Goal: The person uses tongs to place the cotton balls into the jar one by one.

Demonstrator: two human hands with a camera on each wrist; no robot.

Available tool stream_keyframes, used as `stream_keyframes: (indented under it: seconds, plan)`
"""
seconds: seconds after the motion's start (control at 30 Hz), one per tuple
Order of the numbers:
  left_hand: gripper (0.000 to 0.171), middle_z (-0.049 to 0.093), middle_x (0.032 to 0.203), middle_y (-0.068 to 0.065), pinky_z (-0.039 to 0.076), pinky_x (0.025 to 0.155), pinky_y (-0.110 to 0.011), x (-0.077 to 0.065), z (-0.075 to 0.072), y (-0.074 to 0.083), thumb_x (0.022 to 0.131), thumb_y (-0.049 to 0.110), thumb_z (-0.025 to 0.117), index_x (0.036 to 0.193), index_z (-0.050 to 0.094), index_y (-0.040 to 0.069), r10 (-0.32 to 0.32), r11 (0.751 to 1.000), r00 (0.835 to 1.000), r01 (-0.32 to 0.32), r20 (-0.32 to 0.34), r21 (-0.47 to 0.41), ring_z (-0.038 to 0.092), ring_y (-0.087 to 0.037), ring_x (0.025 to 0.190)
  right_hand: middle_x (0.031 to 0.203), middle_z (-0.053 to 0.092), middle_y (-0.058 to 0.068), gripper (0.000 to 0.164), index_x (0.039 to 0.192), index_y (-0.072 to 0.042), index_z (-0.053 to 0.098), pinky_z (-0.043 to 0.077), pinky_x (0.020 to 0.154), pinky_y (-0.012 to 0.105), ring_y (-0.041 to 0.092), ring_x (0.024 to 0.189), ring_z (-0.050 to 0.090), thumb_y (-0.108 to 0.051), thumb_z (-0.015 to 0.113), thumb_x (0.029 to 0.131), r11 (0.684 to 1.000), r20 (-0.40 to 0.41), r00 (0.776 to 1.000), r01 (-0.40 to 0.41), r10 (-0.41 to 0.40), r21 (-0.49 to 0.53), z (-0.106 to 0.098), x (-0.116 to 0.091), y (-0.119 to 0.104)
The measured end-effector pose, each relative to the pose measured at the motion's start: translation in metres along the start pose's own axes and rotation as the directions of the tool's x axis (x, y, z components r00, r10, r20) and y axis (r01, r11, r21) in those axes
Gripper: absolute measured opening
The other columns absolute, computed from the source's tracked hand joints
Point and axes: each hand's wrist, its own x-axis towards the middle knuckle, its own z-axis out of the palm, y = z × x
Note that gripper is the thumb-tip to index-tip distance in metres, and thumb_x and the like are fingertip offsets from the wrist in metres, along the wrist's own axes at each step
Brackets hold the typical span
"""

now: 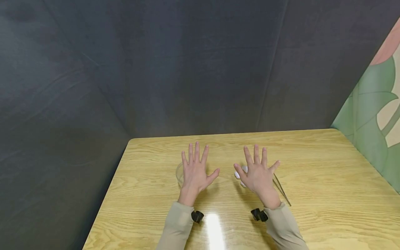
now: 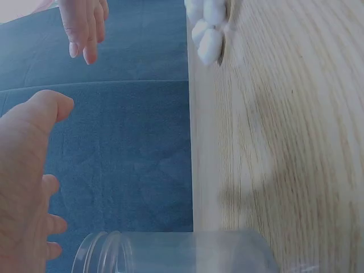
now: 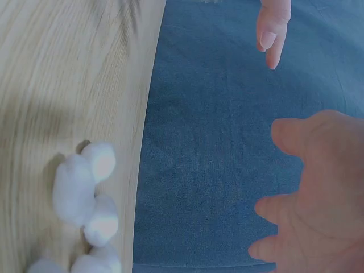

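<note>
My left hand (image 1: 195, 175) is held above the table with its fingers spread and nothing in it. Below it stands a clear jar (image 1: 179, 175), mostly hidden by that hand; the left wrist view shows the jar's (image 2: 182, 253) ridged neck. My right hand (image 1: 260, 177) also hovers with spread fingers, holding nothing. Several white cotton balls (image 1: 237, 175) lie under its thumb side, partly covered in the head view. The right wrist view shows the cotton balls (image 3: 74, 190) clustered together. Metal tweezers (image 1: 283, 192) lie beside the right hand, their far end hidden under it.
A wood-grain table (image 1: 150, 194) spans the space beneath both hands. Dark fabric (image 1: 200, 69) rises behind its far edge and along the left. A patterned green and pink cloth (image 1: 372, 100) borders the right side.
</note>
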Motion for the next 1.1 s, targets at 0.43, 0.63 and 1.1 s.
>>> stream_keyframes:
  seconds: [0.43, 0.63, 1.1]
  plan:
    - [0.089, 0.009, 0.156, -0.015, 0.006, 0.108, -0.059, -0.001, -0.002, -0.007, 0.082, 0.07, 0.042, 0.151, 0.018, 0.019, -0.011, 0.997, 1.0, 0.01, -0.025, -0.071, -0.001, -0.034, 0.142, 0.15, 0.014, 0.029, 0.075, 0.149, -0.006, 0.023, 0.002, 0.091, 0.079, 0.05, 0.136, 0.006, -0.054, 0.041, 0.094, 1.0, -0.002, 1.0, -0.013, 0.013, 0.01, -0.006, -0.002, 0.005]
    - [0.088, 0.015, 0.155, -0.015, 0.011, 0.107, -0.059, -0.003, -0.004, -0.014, 0.082, 0.066, 0.05, 0.149, 0.023, 0.017, -0.026, 0.982, 0.998, 0.016, -0.052, -0.188, 0.007, -0.034, 0.141, 0.15, 0.016, 0.028, 0.074, 0.148, -0.006, 0.023, 0.012, 0.093, 0.076, 0.049, 0.135, 0.013, -0.051, 0.045, 0.094, 0.999, -0.015, 0.999, -0.035, 0.035, 0.035, -0.012, -0.003, 0.007]
    - [0.088, 0.024, 0.151, -0.018, 0.018, 0.106, -0.058, -0.013, 0.004, -0.037, 0.08, 0.058, 0.06, 0.147, 0.028, 0.01, -0.079, 0.909, 0.99, 0.024, -0.115, -0.417, 0.021, -0.036, 0.138, 0.137, 0.037, 0.033, 0.065, 0.137, 0.006, 0.038, 0.038, 0.079, 0.069, 0.052, 0.118, 0.04, -0.028, 0.065, 0.088, 0.997, -0.216, 0.976, 0.011, 0.004, 0.071, -0.013, -0.011, 0.02]
